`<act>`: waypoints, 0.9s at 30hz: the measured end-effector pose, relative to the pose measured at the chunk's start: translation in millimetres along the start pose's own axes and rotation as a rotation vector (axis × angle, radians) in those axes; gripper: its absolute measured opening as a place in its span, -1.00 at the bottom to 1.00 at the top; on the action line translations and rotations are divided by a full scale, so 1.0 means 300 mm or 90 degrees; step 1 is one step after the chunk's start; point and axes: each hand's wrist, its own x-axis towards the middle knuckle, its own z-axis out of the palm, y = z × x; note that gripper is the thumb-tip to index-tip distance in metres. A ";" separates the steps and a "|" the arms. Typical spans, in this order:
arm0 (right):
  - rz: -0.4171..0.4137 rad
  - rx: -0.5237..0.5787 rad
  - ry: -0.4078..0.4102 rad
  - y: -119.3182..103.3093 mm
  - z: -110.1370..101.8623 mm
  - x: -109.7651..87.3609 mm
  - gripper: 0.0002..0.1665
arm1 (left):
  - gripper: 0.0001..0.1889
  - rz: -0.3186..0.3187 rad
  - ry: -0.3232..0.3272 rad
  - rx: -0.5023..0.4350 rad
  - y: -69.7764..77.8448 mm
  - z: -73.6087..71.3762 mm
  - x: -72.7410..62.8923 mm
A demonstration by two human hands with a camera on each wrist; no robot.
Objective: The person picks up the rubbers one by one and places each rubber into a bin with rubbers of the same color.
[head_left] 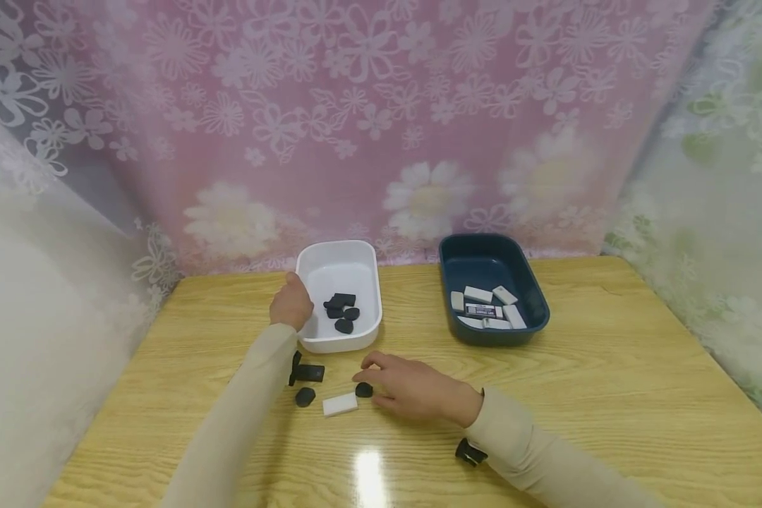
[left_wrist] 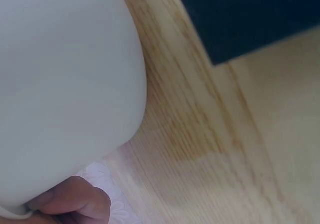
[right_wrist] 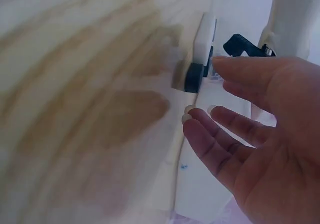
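My left hand [head_left: 291, 303] grips the left rim of a white plastic tub [head_left: 339, 345]; in the left wrist view its thumb and fingers [left_wrist: 82, 199] bend over the edge. Several black pieces [head_left: 344, 326] lie inside that tub. My right hand [head_left: 413, 386] is over the table in front, fingers loosely bent and apart, holding nothing. Closest to its fingertips is a small rounded black piece [head_left: 364, 389], which also shows in the right wrist view beyond the fingers [right_wrist: 205, 134]. Left of it lie a white eraser-like block [head_left: 339, 405], another rounded black piece [head_left: 305, 396] and a black rectangular block [head_left: 312, 372].
A dark blue tub [head_left: 495, 337] stands at the right, holding several white blocks [head_left: 478, 294] and an eraser in a printed dark sleeve [head_left: 482, 311]. Behind the wooden table [head_left: 609, 353] hangs a pink flowered curtain [head_left: 355, 141]. A dark-cornered shape [left_wrist: 255, 18] is unclear in the left wrist view.
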 end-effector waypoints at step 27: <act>0.020 0.141 0.032 -0.006 -0.001 0.057 -0.86 | -0.49 -0.003 0.013 0.001 0.007 0.003 0.003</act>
